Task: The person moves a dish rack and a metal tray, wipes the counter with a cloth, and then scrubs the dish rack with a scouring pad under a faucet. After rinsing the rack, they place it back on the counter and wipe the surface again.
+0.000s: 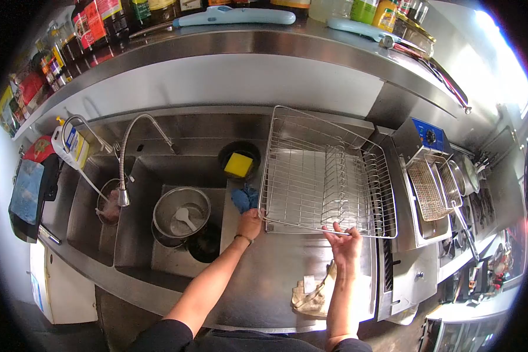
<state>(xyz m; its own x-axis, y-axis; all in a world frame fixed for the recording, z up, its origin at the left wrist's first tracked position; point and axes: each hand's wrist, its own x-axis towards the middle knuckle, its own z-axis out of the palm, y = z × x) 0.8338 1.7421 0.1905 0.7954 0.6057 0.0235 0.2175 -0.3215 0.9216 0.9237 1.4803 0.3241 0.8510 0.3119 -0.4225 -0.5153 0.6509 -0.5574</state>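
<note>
Wire rack, one; hands, two

Wire rack (pixel 333 188): on bench (pixel 246 293), beside the sink. Left hand (pixel 250 223): forearm slanted, at the near corner; fingers hidden, grip I cannot tell. Right hand (pixel 344 243): forearm upright, fingers loosely curled, holding the near rim. Upper arms: cut off.

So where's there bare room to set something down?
The counter between the pot's basin, the wire rack and the beige cloth is bare. The rack's inside looks open too. It's crowded along the shelf and around the pot.
</note>
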